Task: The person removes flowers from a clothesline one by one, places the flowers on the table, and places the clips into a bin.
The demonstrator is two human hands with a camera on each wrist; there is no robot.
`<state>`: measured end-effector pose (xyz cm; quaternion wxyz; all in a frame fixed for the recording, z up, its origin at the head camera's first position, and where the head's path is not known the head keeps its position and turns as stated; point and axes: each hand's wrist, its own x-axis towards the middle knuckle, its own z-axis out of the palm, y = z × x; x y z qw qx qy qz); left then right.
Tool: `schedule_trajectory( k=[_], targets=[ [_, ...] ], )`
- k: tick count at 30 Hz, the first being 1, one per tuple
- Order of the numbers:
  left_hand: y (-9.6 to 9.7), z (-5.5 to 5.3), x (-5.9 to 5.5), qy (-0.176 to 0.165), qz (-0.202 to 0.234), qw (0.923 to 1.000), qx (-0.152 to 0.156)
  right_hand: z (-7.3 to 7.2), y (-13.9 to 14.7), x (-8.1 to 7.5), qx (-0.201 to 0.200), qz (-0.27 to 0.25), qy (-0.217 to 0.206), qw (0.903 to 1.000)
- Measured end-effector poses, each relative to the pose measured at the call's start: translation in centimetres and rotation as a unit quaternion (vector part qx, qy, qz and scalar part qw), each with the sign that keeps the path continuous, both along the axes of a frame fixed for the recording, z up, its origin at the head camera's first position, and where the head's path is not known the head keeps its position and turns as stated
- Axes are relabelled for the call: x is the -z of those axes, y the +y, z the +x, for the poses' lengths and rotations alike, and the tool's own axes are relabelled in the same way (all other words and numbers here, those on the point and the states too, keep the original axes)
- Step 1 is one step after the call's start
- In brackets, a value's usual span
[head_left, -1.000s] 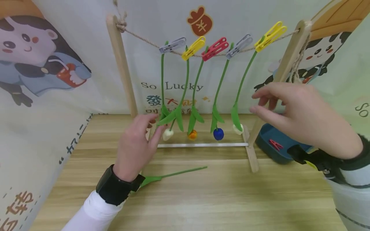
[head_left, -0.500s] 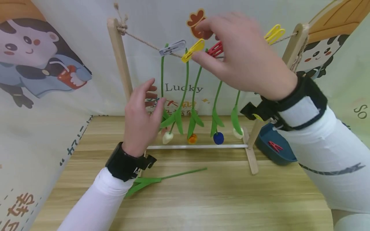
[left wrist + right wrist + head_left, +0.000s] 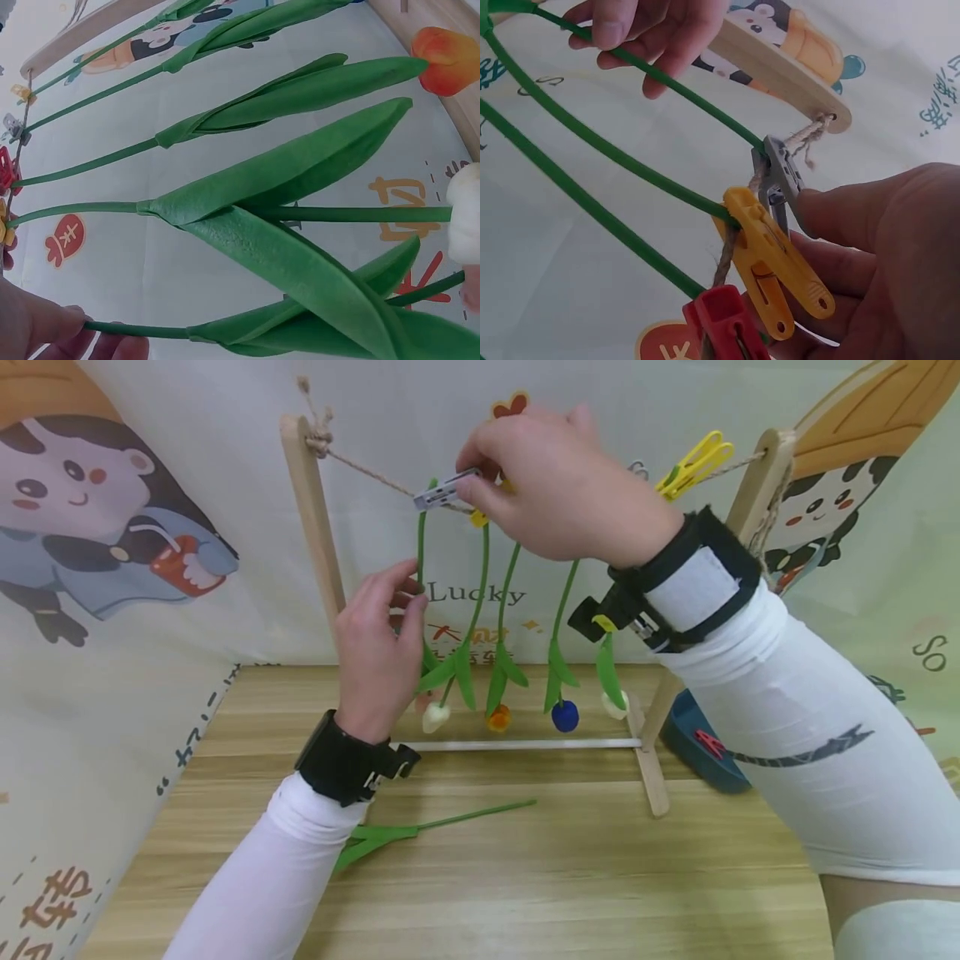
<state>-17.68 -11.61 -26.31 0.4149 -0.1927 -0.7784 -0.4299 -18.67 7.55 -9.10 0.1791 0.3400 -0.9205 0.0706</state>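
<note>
The right hand (image 3: 547, 485) holds the gray clothespin (image 3: 438, 492) in a narrow grip. The clothespin clamps the leftmost stem (image 3: 421, 543) to the rope (image 3: 367, 472). The left hand (image 3: 378, 647) pinches that stem below the rope.

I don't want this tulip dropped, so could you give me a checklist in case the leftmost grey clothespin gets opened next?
1. Right hand on the leftmost grey clothespin: ok, pinching it.
2. Left hand supporting the stem: ok, holding it below the clothespin.
3. Right hand clear of the yellow clothespin: cannot tell; they overlap in the right wrist view.
4. Leaves clear of the neighbouring white tulip: not ok; their leaves cross in the left wrist view.
5. Bloom undamaged: cannot tell; mostly out of sight.
</note>
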Motion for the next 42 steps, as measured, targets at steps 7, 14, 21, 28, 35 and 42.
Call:
schedule_trajectory(
  k=[7, 14, 21, 28, 35, 42],
  targets=[
    [0.0, 0.1, -0.1, 0.002, -0.002, 1.0000, -0.006, 0.1, -0.2, 0.0, -0.007, -0.012, 0.008, 0.9999],
    [-0.2, 0.2, 0.0, -0.006, 0.003, 1.0000, -0.005, 0.1, -0.1, 0.1, 0.004, -0.039, 0.043, 0.9983],
    [-0.9, 0.4, 0.7, -0.008, 0.002, 0.9998, -0.017, 0.0, 0.2, 0.4, 0.001, -0.067, 0.073, 0.9951],
    [-1.5, 1.1, 1.3, -0.015, -0.004, 0.9992, -0.038, -0.1, 0.6, 0.8, -0.004, -0.091, 0.088, 0.9919],
    [-1.8, 2.2, 1.9, -0.010, -0.014, 0.9986, -0.049, 0.0, 1.1, 0.9, -0.011, -0.111, 0.102, 0.9885],
    [-2.2, 3.4, 2.5, 0.004, -0.026, 0.9974, -0.066, 1.2, 2.1, 1.4, -0.033, -0.116, 0.144, 0.9822]
  ],
)
